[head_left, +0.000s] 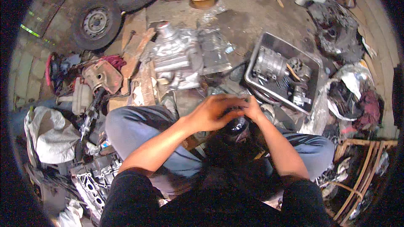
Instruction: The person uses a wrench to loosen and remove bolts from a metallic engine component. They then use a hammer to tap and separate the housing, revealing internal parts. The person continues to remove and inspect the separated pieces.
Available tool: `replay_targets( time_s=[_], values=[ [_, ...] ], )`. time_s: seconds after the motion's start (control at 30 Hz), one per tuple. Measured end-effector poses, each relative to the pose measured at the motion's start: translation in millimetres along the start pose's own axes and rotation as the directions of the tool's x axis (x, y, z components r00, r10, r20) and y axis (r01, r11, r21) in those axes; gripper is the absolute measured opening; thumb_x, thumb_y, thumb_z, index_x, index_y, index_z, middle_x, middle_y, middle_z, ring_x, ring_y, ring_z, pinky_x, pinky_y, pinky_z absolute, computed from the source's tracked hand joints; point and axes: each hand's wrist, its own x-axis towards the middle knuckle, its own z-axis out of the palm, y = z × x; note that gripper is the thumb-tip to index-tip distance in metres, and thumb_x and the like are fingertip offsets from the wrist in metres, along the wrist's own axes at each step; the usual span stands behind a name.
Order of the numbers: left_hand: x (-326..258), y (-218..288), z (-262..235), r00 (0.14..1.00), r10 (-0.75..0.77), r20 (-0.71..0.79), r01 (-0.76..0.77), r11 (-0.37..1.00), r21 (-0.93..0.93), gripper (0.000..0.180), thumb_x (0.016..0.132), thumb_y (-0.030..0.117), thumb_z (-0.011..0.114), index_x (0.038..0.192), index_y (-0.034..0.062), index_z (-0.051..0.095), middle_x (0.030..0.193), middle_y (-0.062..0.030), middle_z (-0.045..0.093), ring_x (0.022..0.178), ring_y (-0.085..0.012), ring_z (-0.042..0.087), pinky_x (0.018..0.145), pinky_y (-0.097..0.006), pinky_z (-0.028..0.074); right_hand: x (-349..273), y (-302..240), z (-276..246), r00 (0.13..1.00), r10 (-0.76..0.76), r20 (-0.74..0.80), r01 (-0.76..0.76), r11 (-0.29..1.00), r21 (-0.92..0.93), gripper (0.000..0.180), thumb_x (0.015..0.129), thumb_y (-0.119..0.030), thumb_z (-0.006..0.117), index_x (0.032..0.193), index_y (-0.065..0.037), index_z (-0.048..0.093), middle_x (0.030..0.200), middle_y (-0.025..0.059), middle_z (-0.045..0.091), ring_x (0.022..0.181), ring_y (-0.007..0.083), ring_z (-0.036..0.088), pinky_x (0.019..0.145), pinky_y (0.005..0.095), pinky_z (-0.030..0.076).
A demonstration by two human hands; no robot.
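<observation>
Repair workshop, floor-level setup. Bare concrete floor [248, 14] littered with engine parts: a silvery engine casing [172, 54], a metal tray [269, 44] of greasy components, a loose car wheel [96, 23], wood planks [134, 46], rags.

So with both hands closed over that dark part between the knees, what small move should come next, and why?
Probably lift the left hand slightly off the dark round part. It and the right hand cover the part's top, so their grip and the surface beneath cannot be seen.

Left hand [214, 111] curled, right hand [252, 108] touching it
</observation>
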Motion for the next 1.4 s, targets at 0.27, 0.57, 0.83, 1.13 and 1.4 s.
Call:
replay_targets(
  time_s=[0.27,0.57,0.83,1.13,1.4],
  values=[
    [31,47,-184,0.641,0.150,-0.753,-0.178,0.983,0.044,0.063,0.110,0.039,0.030,0.091,-0.0071,0.068,0.086,-0.0152,0.072,0.076,-0.0180,0.067,0.072,-0.032,0.053,-4,-215,-31,0.979,0.099,-0.179,-0.099,0.995,0.009,0.029,0.094,-0.027,0.067,0.097,0.001,0.073,0.084,0.0119,0.074,0.071,0.0191,0.068,0.070,0.0348,0.051],
    [65,-21,-182,0.848,-0.211,-0.486,0.363,0.899,0.243,0.073,0.086,0.045,0.076,0.142,0.0080,0.049,0.126,-0.0163,0.064,0.117,-0.0293,0.062,0.101,-0.041,0.048,-21,-281,-38,0.965,-0.258,-0.051,0.225,0.910,-0.349,0.030,0.090,-0.026,0.067,0.094,0.003,0.073,0.085,0.0251,0.071,0.083,0.0381,0.072,0.075,0.0433,0.054],
    [68,-33,-181,0.785,-0.385,-0.485,0.518,0.838,0.173,0.041,0.078,0.037,0.081,0.097,0.0018,0.074,0.094,-0.0155,0.075,0.091,-0.0231,0.071,0.087,-0.039,0.054,12,-271,-33,0.906,-0.409,-0.112,0.353,0.874,-0.333,0.024,0.089,-0.020,0.069,0.093,0.003,0.073,0.088,0.0249,0.071,0.087,0.0393,0.072,0.079,0.0418,0.054],
    [55,-21,-191,0.906,-0.248,-0.342,0.258,0.966,-0.018,0.012,0.086,0.011,0.072,0.091,0.0012,0.069,0.102,-0.0114,0.075,0.103,-0.0203,0.069,0.098,-0.037,0.050,16,-276,-25,0.896,-0.424,-0.131,0.394,0.896,-0.205,0.030,0.087,-0.025,0.072,0.101,0.001,0.070,0.087,0.0229,0.070,0.086,0.0384,0.070,0.077,0.0424,0.052],
    [39,-3,-178,0.989,0.066,-0.132,-0.055,0.995,0.081,0.007,0.083,0.003,0.074,0.085,0.0009,0.067,0.098,-0.0132,0.075,0.105,-0.0246,0.069,0.106,-0.049,0.044,11,-260,-25,0.889,-0.458,-0.028,0.453,0.886,-0.096,0.044,0.087,-0.027,0.072,0.118,0.003,0.064,0.100,0.0232,0.070,0.096,0.0394,0.069,0.086,0.0436,0.053]
  ],
)
